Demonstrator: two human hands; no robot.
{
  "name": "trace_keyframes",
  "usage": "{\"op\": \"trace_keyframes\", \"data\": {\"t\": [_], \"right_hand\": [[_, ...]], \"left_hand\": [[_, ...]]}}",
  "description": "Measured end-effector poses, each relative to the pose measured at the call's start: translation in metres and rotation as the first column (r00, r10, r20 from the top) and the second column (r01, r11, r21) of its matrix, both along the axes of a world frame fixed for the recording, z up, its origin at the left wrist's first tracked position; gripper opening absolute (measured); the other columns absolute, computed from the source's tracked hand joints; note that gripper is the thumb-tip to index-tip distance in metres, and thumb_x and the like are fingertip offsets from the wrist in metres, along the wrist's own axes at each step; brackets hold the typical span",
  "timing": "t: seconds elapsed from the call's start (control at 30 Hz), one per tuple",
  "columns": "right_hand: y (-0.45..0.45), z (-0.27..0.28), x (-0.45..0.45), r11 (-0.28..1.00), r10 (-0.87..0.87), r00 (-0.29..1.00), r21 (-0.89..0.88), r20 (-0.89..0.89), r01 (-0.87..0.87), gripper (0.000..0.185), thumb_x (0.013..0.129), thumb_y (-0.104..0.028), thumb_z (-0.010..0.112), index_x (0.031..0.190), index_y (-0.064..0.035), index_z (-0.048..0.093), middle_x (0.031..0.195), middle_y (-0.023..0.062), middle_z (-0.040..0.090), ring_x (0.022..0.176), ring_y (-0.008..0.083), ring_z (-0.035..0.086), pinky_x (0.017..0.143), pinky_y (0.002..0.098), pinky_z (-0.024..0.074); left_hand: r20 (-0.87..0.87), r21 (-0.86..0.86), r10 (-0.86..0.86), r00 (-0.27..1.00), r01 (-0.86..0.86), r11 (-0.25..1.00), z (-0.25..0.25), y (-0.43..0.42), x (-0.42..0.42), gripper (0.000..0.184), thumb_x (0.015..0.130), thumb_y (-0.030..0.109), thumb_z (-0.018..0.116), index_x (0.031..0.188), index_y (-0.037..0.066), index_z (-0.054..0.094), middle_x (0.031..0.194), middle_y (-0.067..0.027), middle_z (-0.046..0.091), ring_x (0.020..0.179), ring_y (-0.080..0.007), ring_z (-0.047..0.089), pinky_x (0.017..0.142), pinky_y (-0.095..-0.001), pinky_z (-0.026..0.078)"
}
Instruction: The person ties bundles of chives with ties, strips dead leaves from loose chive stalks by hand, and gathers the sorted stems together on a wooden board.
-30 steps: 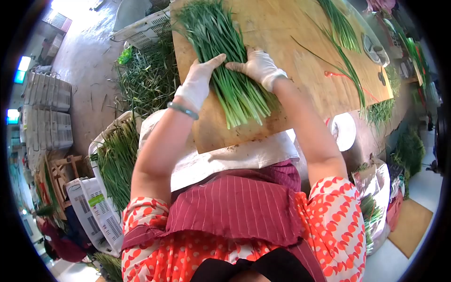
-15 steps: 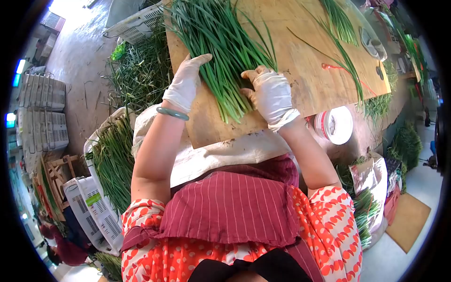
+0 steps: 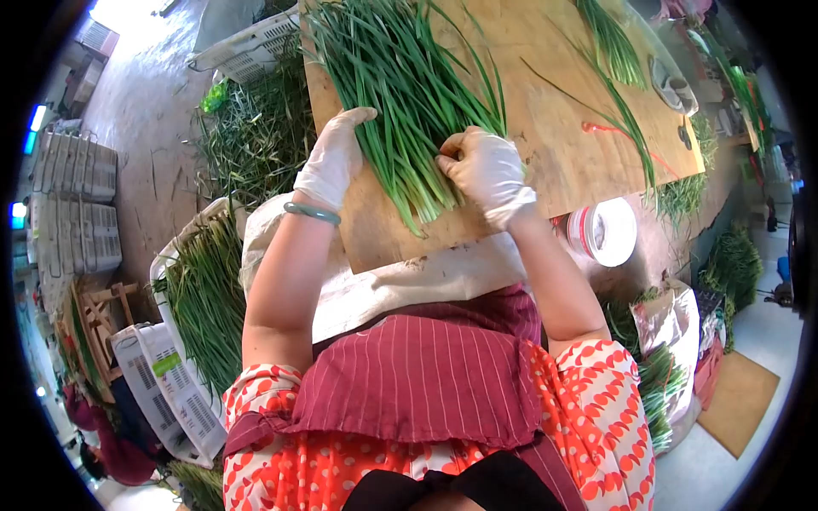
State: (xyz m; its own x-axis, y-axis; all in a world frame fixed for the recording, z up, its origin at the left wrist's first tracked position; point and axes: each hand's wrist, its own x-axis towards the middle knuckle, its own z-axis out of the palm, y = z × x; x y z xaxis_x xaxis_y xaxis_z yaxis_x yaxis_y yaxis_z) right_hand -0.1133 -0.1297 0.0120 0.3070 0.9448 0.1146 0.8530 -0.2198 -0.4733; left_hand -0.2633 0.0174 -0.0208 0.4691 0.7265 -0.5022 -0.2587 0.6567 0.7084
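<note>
A wide bunch of long green leafy stalks (image 3: 400,94) lies on the wooden board (image 3: 562,145), its pale cut ends toward me. My left hand (image 3: 334,155), in a white glove with a green bangle at the wrist, rests against the left side of the bunch, thumb over the stalks and fingers partly hidden under its edge. On the right side, my right hand (image 3: 487,170), also gloved, has its thumb and forefinger pinched together at the stalks near their lower ends. What exactly sits in that pinch is too small to make out.
More stalks (image 3: 618,51), a red tie (image 3: 601,128) and a grey-white object (image 3: 671,85) lie on the board's right. A white bucket (image 3: 609,232) stands beyond its near edge. Left are a crate of stalks (image 3: 200,289), leaf scraps (image 3: 256,140) and stacked crates (image 3: 77,204). A person (image 3: 115,443) is at lower left.
The bunch has spread out and shifted slightly left. My right hand let go of its earlier hold, moved right and down, and its fingers have closed into a pinch. My left hand moved slightly left.
</note>
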Motion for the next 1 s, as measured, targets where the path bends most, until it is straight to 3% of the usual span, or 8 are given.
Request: {"op": "trace_keyframes", "data": {"t": [0.1,0.17,0.37,0.5,0.6,0.73,0.83,1.0], "right_hand": [[0.0,0.046,0.0,0.991,-0.106,0.962,0.053,-0.253,0.123,0.018,0.075,-0.025,0.061,0.08,-0.0076,0.065,0.081,0.0127,0.063,0.073,0.0288,0.06,0.066,0.0364,0.0469],[0.015,0.065,0.001,0.923,0.005,0.957,0.369,-0.29,0.107,0.02,0.075,-0.026,0.061,0.08,-0.0071,0.065,0.079,0.0127,0.063,0.069,0.0299,0.06,0.063,0.0369,0.0471],[0.1,0.12,-0.03,0.795,0.268,0.932,0.49,0.244,-0.357,0.032,0.078,-0.032,0.057,0.1,-0.0098,0.064,0.087,0.0125,0.064,0.086,0.0306,0.06,0.074,0.0377,0.0469],[0.087,0.112,0.038,0.814,0.306,0.943,0.477,0.133,-0.331,0.037,0.078,-0.032,0.058,0.109,-0.0121,0.061,0.097,0.0128,0.064,0.087,0.029,0.061,0.075,0.0355,0.0472],[0.026,0.075,0.148,0.951,-0.192,0.981,0.251,0.026,0.18,0.038,0.078,-0.036,0.057,0.102,-0.0081,0.062,0.091,0.0151,0.064,0.083,0.0283,0.061,0.072,0.0352,0.0469],[-0.089,0.025,0.251,0.573,-0.7,0.532,-0.069,0.476,0.817,0.047,0.076,-0.046,0.057,0.101,-0.0062,0.062,0.105,0.0207,0.059,0.101,0.0332,0.055,0.086,0.0407,0.0428],[-0.136,-0.02,0.291,0.438,-0.733,0.522,-0.284,0.436,0.853,0.046,0.075,-0.045,0.06,0.1,-0.0067,0.063,0.1,0.0197,0.061,0.095,0.0321,0.058,0.081,0.0414,0.0456],[-0.143,-0.034,0.286,0.542,-0.74,0.549,-0.137,0.388,0.829,0.029,0.081,-0.031,0.055,0.098,-0.0091,0.063,0.097,0.0186,0.062,0.094,0.0337,0.059,0.079,0.0424,0.0456]], "left_hand": [[0.0,0.031,0.022,1.0,-0.022,0.999,0.003,-0.004,0.002,0.015,0.083,0.008,0.05,0.095,0.001,0.054,0.092,-0.0096,0.06,0.082,-0.0238,0.06,0.078,-0.037,0.05],[0.06,0.037,-0.005,0.998,0.003,0.999,-0.019,0.005,-0.004,0.015,0.081,0.007,0.052,0.094,0.0,0.055,0.093,-0.0103,0.06,0.084,-0.0231,0.059,0.079,-0.0358,0.049],[0.272,-0.045,-0.032,0.962,0.046,0.998,-0.001,-0.007,0.0,0.014,0.081,0.009,0.053,0.092,0.0,0.057,0.085,-0.0111,0.063,0.076,-0.0246,0.062,0.074,-0.0344,0.051],[0.194,-0.002,-0.112,0.975,0.115,0.993,-0.031,0.017,-0.015,0.015,0.084,0.01,0.05,0.095,0.001,0.056,0.096,-0.0117,0.061,0.085,-0.0253,0.06,0.079,-0.0377,0.05],[0.132,0.043,-0.103,0.986,0.098,0.994,-0.015,0.004,-0.011,0.017,0.086,0.011,0.048,0.097,0.002,0.056,0.104,-0.0124,0.059,0.092,-0.0266,0.059,0.081,-0.0405,0.049],[0.158,0.062,-0.112,0.981,0.104,0.993,-0.014,0.005,-0.008,0.02,0.085,0.009,0.049,0.102,-0.001,0.054,0.105,-0.0118,0.059,0.093,-0.0267,0.058,0.081,-0.0403,0.049],[0.138,0.037,-0.063,0.988,0.059,0.998,-0.03,0.014,-0.008,0.03,0.082,0.006,0.05,0.111,-0.002,0.049,0.106,-0.0131,0.059,0.092,-0.0257,0.059,0.082,-0.0374,0.049],[0.125,0.025,-0.032,0.992,0.029,0.999,-0.019,0.008,-0.005,0.014,0.082,0.006,0.052,0.094,0.0,0.054,0.093,-0.0091,0.06,0.084,-0.0218,0.059,0.076,-0.0355,0.05]]}}
